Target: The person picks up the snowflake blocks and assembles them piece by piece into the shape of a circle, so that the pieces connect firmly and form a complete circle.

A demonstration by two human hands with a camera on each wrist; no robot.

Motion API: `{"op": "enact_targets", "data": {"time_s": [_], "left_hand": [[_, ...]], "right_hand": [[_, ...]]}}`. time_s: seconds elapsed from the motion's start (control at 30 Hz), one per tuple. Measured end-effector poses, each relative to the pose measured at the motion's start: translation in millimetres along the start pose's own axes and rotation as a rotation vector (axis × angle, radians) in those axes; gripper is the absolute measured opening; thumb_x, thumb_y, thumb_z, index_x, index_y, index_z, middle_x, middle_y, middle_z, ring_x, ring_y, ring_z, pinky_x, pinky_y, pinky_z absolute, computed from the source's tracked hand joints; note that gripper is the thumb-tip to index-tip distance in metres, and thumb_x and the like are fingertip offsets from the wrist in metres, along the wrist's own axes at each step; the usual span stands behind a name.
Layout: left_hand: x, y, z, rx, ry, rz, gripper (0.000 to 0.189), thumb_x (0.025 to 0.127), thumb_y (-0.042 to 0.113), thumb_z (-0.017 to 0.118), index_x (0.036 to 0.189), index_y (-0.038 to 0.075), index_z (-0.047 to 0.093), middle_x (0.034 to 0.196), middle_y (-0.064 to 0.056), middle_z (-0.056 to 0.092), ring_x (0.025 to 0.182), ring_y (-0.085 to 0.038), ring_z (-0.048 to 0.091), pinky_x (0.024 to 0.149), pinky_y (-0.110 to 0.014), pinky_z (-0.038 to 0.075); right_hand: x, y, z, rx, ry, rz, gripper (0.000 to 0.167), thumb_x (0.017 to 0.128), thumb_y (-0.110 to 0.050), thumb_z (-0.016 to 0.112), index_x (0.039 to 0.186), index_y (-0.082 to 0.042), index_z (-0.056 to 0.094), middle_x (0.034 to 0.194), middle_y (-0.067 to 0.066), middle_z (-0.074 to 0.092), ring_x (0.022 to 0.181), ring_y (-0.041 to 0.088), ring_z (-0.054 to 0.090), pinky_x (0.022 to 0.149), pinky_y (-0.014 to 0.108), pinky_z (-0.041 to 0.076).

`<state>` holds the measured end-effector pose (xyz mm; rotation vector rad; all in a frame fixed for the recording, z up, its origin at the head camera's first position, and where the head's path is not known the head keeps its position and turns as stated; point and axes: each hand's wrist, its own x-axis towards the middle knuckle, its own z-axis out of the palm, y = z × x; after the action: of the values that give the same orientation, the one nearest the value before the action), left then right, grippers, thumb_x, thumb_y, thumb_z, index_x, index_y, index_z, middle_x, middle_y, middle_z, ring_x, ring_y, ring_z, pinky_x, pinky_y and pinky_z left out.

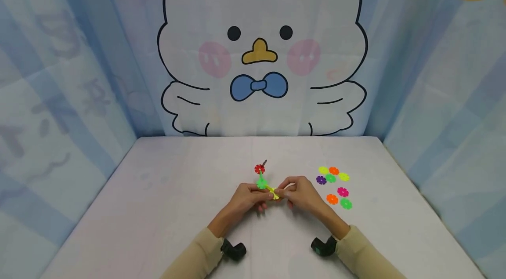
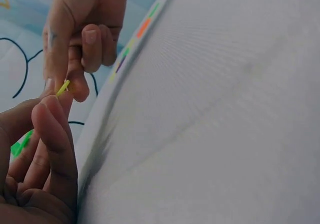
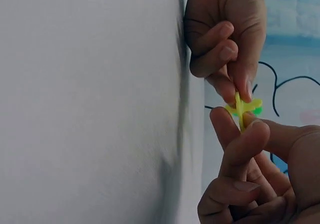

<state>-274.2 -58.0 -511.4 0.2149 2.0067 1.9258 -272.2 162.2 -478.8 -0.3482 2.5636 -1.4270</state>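
Observation:
Over the middle of the table, a chain of notched plastic snowflake discs is held between both hands. It has a red disc (image 1: 259,169) at its far end, green discs (image 1: 262,183) midway and yellow discs (image 3: 240,108) at the near end. My left hand (image 1: 246,197) pinches the yellow part between thumb and fingers. From the other side my right hand (image 1: 302,193) also pinches a yellow disc. In the right wrist view the yellow discs cross each other at an angle. A small dark piece (image 1: 264,163) shows beside the red disc; whether it is joined there I cannot tell.
Several loose discs lie flat to the right of my right hand, among them a purple disc (image 1: 321,180), a pink disc (image 1: 343,192) and an orange disc (image 1: 332,199). The white table (image 1: 158,208) meets a printed cloth backdrop (image 1: 261,116) at the back.

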Motion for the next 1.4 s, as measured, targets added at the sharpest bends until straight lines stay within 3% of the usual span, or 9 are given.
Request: {"op": "enact_targets", "data": {"time_s": [0.2,0.47,0.6,0.77,1.0,1.4], "left_hand": [[0.5,2.5,-0.8,-0.002,0.013,-0.050,0.028,0.095,0.022,0.081,0.109,-0.002,0.077,0.082,-0.001,0.076,0.061,-0.008,0.060,0.060,-0.019,0.052],[-1.1,3.1,-2.5,-0.028,0.001,-0.049,0.030,0.097,0.019,0.079,0.115,-0.004,0.075,0.094,-0.007,0.079,0.065,-0.008,0.061,0.063,-0.018,0.053],[-2.2,2.8,-4.5,-0.015,0.009,-0.046,0.030,0.097,0.020,0.078,0.116,-0.003,0.074,0.095,-0.009,0.080,0.065,-0.009,0.061,0.063,-0.018,0.052],[-0.2,1.6,-5.2,-0.024,0.007,-0.041,0.030,0.097,0.021,0.079,0.114,-0.003,0.074,0.095,-0.009,0.080,0.065,-0.008,0.060,0.062,-0.018,0.052],[0.4,1.7,-3.1,-0.019,0.008,-0.045,0.029,0.097,0.020,0.079,0.113,-0.004,0.074,0.091,-0.006,0.078,0.064,-0.008,0.059,0.062,-0.018,0.051],[0.1,2.2,-2.7,-0.035,0.013,-0.043,0.029,0.097,0.018,0.079,0.114,-0.004,0.074,0.090,-0.005,0.078,0.064,-0.007,0.059,0.061,-0.017,0.052]], "right_hand": [[0.8,7.7,-35.7,-0.226,0.090,0.041,0.014,0.098,-0.025,0.077,0.102,-0.011,0.079,0.088,0.003,0.080,0.065,0.015,0.061,0.061,0.027,0.050],[-5.2,32.3,-85.3,-0.454,0.232,0.121,0.019,0.097,-0.020,0.077,0.106,-0.003,0.078,0.099,0.014,0.077,0.095,0.030,0.067,0.088,0.048,0.058],[-3.7,40.9,-93.1,-0.479,0.235,0.176,0.025,0.098,-0.018,0.075,0.114,0.001,0.076,0.105,0.018,0.074,0.096,0.031,0.065,0.091,0.050,0.058],[1.1,47.4,-94.5,-0.501,0.213,0.200,0.032,0.096,-0.021,0.078,0.119,0.002,0.075,0.105,0.018,0.073,0.089,0.027,0.063,0.081,0.040,0.060],[1.9,51.9,-91.7,-0.515,0.206,0.172,0.036,0.095,-0.020,0.078,0.120,0.005,0.074,0.101,0.018,0.073,0.083,0.024,0.062,0.074,0.036,0.057],[0.6,50.5,-93.0,-0.502,0.212,0.147,0.027,0.096,-0.017,0.078,0.120,-0.004,0.072,0.109,0.020,0.073,0.093,0.030,0.065,0.082,0.042,0.060]]}}
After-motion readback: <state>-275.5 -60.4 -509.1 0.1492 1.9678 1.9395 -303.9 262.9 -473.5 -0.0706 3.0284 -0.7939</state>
